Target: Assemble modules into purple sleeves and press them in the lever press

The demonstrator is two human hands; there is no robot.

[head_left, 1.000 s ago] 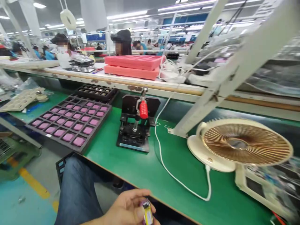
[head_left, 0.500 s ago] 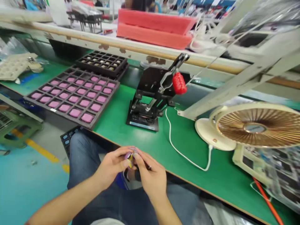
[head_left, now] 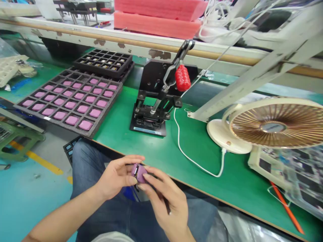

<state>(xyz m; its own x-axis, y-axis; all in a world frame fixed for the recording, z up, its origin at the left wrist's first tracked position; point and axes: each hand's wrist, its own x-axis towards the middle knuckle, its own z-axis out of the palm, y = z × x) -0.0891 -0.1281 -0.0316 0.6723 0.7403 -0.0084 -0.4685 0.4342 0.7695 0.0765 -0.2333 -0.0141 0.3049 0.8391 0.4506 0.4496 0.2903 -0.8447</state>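
Above my lap, by the table's front edge, I hold a small purple casing [head_left: 141, 172] between both hands. A dark and silvery slot shows on its left side. My left hand [head_left: 116, 176] pinches the casing from the left, thumb below and fingers behind. From the right, the fingertips of my right hand [head_left: 168, 195] press on its purple face. Something slim and dark [head_left: 167, 205] shows under the fingers of my right hand; its kind cannot be made out.
A dark foam tray [head_left: 101, 116] of purple casings lies left, with a smaller black tray [head_left: 121, 71] behind. A black toggle press [head_left: 148, 126] with a red handle [head_left: 182, 78] stands mid-table. Right are a white cable [head_left: 179, 143], a fan [head_left: 275, 126] and an orange stick [head_left: 287, 208].
The casing has turned, so its purple face shows more and the yellow part less. My right hand's fingers have spread and shifted on it. The view has tilted slightly downward.
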